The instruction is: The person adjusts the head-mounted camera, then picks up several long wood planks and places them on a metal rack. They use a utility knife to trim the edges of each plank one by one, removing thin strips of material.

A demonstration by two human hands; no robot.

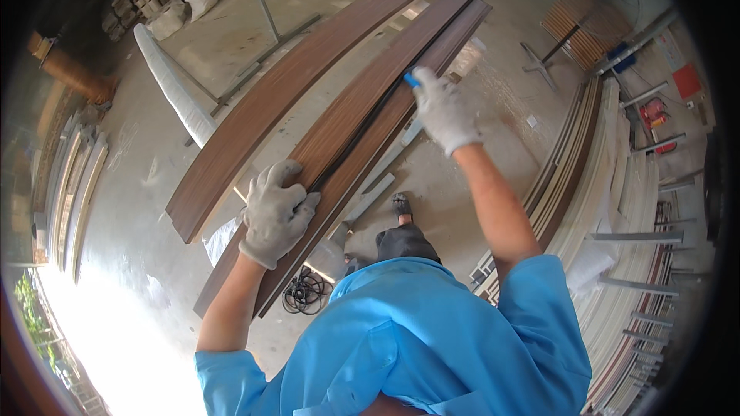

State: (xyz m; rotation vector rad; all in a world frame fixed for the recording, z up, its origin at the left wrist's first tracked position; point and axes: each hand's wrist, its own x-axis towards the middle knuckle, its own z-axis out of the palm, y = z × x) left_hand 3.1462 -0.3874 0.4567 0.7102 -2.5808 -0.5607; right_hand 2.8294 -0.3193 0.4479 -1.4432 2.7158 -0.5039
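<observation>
Both my hands wear pale grey work gloves. My left hand [276,212] rests on the near part of a brown wood-grain board [351,112], its fingers bent at the near end of a thin black strip [385,95]. That strip runs lengthwise between this board and a narrower brown board [378,139] on the right. Farther along, my right hand [445,108] is closed around a small blue tool [412,78] beside the strip; the tool's kind is hidden by the glove. A separate wide brown board [301,85] lies to the left.
Metal stands [266,54] and white-wrapped bars [173,85] are under the boards. Coiled black cable [306,291] lies on the floor near my feet. Long profiles [566,162] are stacked along the right, beside a metal rack [638,237]. More lengths [77,185] lie at the left.
</observation>
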